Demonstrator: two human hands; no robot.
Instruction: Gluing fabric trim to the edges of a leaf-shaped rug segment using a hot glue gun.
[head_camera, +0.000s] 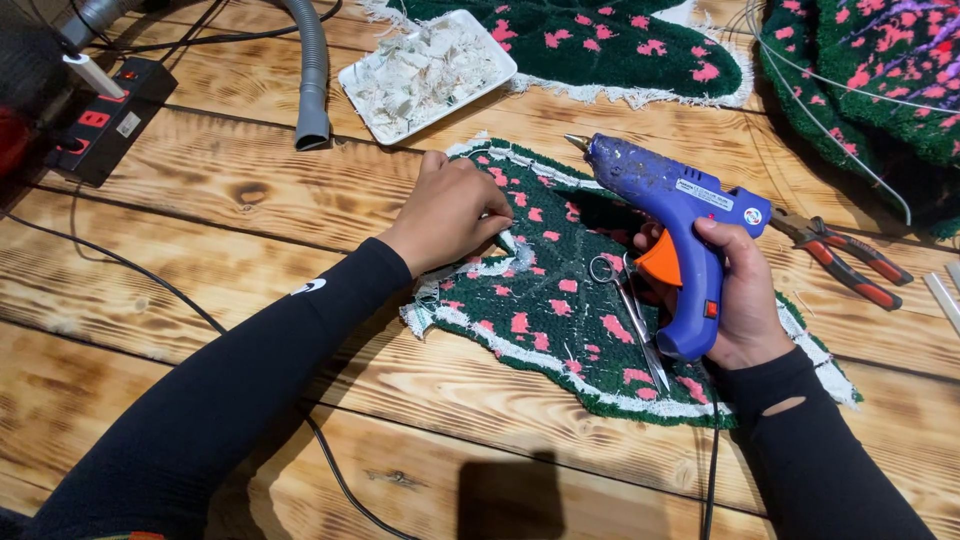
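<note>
A scorched-grain wooden surface carries everything. Lying flat at its middle is a green tufted rug piece with pink flecks and a white fabric edge, backing partly folded over at its left. Two larger green-and-pink tufted rugs lie along the far edge and at the far right corner. A grey corrugated hose runs down from the top, ending just left of a white tray heaped with pale fabric scraps. At the far left sits a black power strip with red switches. The right hand is clenched around the grip of a blue hot glue gun, a finger on its orange trigger, nozzle pointing left above the rug piece. The left hand pinches the white fabric edge of the rug piece between fingertips and presses it down. Red-handled pliers lie to the right of the gun. Small scissors rest on the rug piece, just beside the right hand
</note>
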